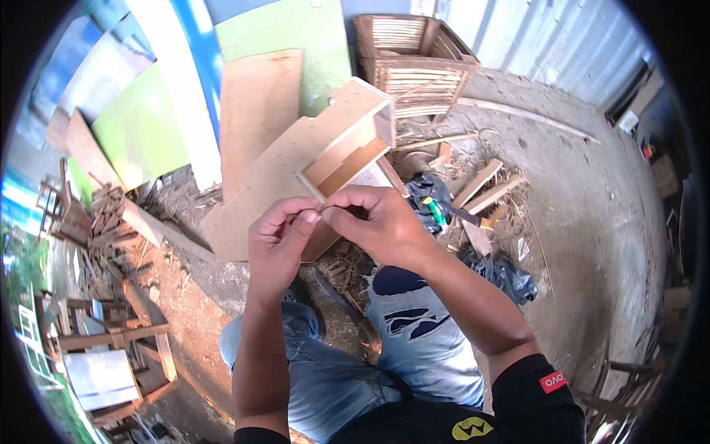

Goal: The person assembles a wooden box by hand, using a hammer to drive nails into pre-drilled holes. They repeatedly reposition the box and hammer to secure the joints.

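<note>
My left hand and my right hand meet in front of me, thumbs and forefingers pinched together at the tips. Whatever they pinch is too small to make out. Just beyond the fingertips stands a tan wooden piece made of a broad flat board with an open, box-like compartment at its upper right. My hands hide part of its near edge. Below the hands, a long dark blade like a machete lies on the ground between my knees.
A slatted wooden crate stands at the back. To the right lie black plastic bags, a green-and-yellow tool-like object and wood offcuts. Green panels lean at the left, near a scrap-wood pile and a wooden frame.
</note>
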A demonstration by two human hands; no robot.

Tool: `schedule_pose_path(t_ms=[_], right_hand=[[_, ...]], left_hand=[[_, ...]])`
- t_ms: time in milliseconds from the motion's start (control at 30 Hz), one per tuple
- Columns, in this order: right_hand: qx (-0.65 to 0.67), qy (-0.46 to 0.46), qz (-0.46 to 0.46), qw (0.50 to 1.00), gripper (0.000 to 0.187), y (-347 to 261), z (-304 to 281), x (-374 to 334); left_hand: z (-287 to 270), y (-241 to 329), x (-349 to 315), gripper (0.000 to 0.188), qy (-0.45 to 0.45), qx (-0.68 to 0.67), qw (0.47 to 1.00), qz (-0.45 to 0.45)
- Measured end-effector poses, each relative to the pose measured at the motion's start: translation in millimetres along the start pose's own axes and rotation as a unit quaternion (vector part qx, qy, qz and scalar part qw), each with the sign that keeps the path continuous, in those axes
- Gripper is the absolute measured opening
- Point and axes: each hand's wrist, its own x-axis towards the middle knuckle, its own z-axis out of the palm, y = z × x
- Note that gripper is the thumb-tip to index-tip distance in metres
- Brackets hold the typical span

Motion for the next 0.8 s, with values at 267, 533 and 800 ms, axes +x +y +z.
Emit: schedule_pose_path(t_ms=[267, 533, 800], right_hand=[[-0.031, -0.029, 0.007, 0.999, 0.019, 0.9, 15.5, 11.0], [-0.003, 0.177, 0.152, 0.972, 0.026, 129.1, -73.7, -37.8], [-0.110, 0.292, 0.428, 0.849, 0.027, 376.6, -131.1, -224.5]], left_hand=[[-29.1, 1.5, -2.0, 0.011, 0.024, 0.029, 0.999, 0.000], [-87.8, -6.0, 60.2, 0.016, 0.178, 0.238, 0.955, -0.002], [-84.8, -37.5, 77.6, 0.018, 0.147, 0.292, 0.942, -0.073]])
